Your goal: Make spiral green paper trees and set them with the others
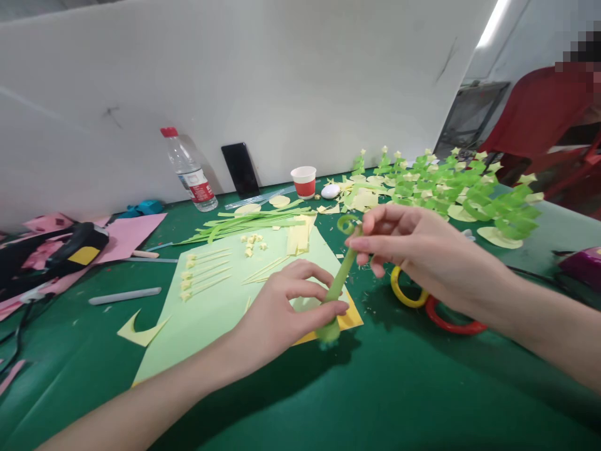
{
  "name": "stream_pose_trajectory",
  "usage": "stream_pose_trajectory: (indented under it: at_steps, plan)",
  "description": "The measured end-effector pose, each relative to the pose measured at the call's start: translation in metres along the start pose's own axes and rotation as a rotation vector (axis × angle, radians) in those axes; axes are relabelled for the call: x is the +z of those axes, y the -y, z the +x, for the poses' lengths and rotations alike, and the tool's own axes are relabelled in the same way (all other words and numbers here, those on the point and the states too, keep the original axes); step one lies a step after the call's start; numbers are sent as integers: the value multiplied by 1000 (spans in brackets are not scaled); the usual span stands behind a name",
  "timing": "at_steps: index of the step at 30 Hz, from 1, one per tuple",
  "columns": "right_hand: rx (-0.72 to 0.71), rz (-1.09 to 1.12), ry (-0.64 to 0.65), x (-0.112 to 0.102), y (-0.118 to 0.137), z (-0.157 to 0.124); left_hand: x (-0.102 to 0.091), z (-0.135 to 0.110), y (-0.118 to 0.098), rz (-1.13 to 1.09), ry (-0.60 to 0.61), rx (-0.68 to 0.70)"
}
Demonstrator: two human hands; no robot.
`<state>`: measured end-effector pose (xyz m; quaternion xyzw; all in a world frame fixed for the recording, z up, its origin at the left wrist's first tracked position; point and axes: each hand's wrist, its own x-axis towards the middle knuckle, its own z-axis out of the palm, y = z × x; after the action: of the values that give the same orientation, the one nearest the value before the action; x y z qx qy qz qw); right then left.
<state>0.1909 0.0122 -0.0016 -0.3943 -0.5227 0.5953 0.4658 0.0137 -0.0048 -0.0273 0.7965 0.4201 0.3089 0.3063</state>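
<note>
A sheet (169, 338) lies on the bench (263, 413), with sticks (206, 275) on its left part. Behind it lie cut strips (220, 228); farther back, left to right, stand a bottle (191, 175), a phone (241, 170) and a cup (304, 183). Scissors (410, 305) lie right of the sheet, paper trees (436, 181) behind them. Between the left hand (291, 297) and right hand (413, 244) runs a rolled strip (344, 269).

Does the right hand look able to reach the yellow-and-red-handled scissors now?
Probably yes: the scissors lie with loops partly exposed near the right hand, though it holds a curled green paper strip.
</note>
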Motion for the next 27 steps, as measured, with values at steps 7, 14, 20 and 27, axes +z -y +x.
stream_pose_trajectory:
  at_steps: [7, 14, 20, 27]
  plan:
    - [-63, -4, -150, -16, 13, 9, 0, 1, 1, 77, 17, 32]
    - [-176, -45, -297, -34, 28, 15, 1, -1, 4, 91, 59, 78]
    - [-235, -24, -532, -58, 46, 24, 3, 0, 9, 139, 45, 140]
    - [-382, -54, -665, -76, 58, 20, 0, 1, 8, 206, 236, 88]
